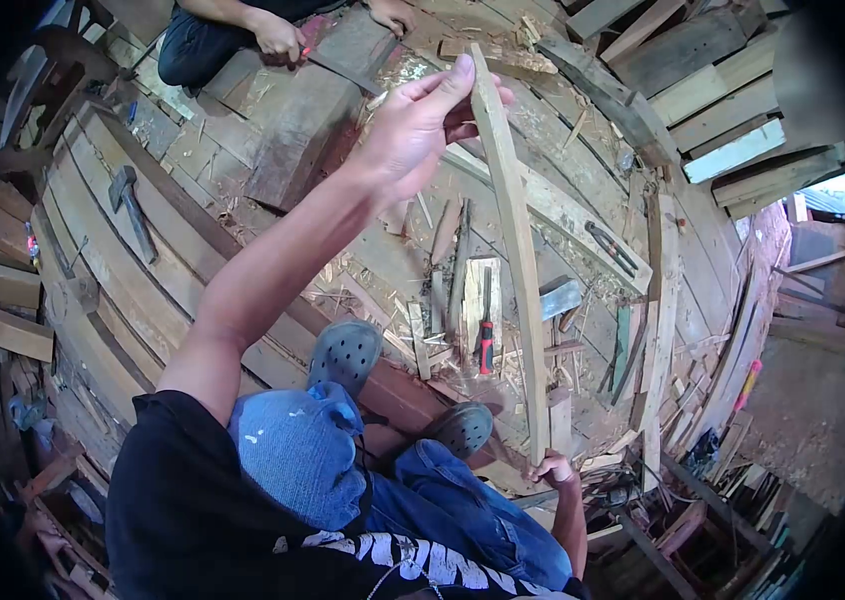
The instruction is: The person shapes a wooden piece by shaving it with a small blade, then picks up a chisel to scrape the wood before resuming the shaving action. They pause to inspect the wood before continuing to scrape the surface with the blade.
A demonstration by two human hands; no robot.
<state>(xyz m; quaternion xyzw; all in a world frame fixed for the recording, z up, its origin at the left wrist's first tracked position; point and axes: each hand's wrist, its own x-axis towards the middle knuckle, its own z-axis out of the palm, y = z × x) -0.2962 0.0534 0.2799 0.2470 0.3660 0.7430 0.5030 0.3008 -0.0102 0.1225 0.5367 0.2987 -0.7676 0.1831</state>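
Note:
A long, narrow wooden strip [515, 230] is held up lengthwise in front of me. Near its upper end my left hand [433, 125] grips it, the thumb along one face and the fingers behind. My right hand [555, 468] is closed round its lower end, close to my knee. Below the strip, on the floor, a red and black screwdriver-like tool [486, 345] lies on a pale wood block [473, 300]. A metal-sided block [561, 297] is just right of the strip, and dark pliers-like tools [611, 248] rest on a board farther right.
A hammer [131, 212] lies on long boards [103, 250] at the left. Another person's hand [280, 40] holds a red-handled blade over a thick beam [308, 120] at the top. Stacked timber [713, 110] stands at upper right. Shavings and offcuts litter the floor.

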